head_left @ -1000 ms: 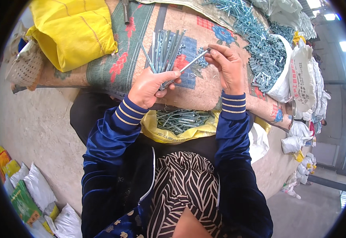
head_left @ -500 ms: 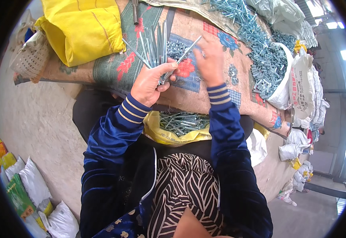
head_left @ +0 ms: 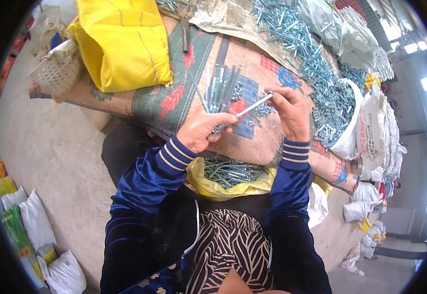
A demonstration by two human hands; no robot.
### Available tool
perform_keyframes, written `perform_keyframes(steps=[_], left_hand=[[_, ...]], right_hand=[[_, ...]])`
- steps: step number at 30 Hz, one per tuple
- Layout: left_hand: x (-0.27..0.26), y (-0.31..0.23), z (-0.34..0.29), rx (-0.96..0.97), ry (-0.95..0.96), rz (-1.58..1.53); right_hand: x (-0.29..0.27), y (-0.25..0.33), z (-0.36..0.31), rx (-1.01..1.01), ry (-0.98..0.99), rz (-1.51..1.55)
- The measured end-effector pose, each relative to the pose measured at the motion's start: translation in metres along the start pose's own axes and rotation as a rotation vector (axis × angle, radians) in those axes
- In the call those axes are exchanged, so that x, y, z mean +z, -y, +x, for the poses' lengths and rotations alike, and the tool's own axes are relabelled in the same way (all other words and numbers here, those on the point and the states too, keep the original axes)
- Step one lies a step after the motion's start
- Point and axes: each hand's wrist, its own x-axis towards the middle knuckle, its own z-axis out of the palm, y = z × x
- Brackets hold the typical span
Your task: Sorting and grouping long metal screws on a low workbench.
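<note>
My left hand (head_left: 198, 128) is closed round a fanned bundle of long, thin, silvery metal rods (head_left: 223, 88), which point away from me. One single rod (head_left: 255, 105) slants out of that hand to the right. At its far end, the fingertips of my right hand (head_left: 294, 115) pinch the tip; whether a small nut is there too is hidden. Beyond and between my hands, a scatter of small metal nuts (head_left: 263, 109) lies on the patterned mat (head_left: 267, 142). Below my wrists, an open yellow sack (head_left: 203, 179) in my lap holds many similar rods (head_left: 233, 172).
A large yellow bag (head_left: 125, 49) stands at the far left beside a perforated pale basket (head_left: 56, 71). A heap of short metal pieces (head_left: 333, 110) fills the right side, in front of a white woven sack (head_left: 372, 115). More packed sacks (head_left: 39, 220) lie on the floor at left.
My right hand, blurred near the nuts before, has come to the tip of the single rod and pinches it. That rod now slants lower and further right. The whole view has shifted slightly.
</note>
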Motion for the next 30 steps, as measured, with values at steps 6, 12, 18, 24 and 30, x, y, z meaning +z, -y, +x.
perform_keyframes(steps=[6,12,18,24,30], left_hand=[[0.006,0.011,-0.002,-0.029,0.007,0.079],[0.007,0.021,0.005,0.023,0.056,0.025],[0.001,0.010,0.006,0.063,-0.026,0.262],[0.001,0.026,0.010,-0.163,0.128,0.117],[0.007,0.030,0.000,-0.067,0.023,0.161]], right_hand=[[-0.006,0.006,-0.025,-0.016,0.052,-0.049],[0.031,-0.019,-0.045,0.233,0.180,-0.021],[0.010,-0.003,-0.042,0.142,0.022,0.011],[0.013,-0.007,-0.051,0.080,0.006,-0.105],[0.025,-0.009,-0.055,-0.013,-0.110,-0.006]])
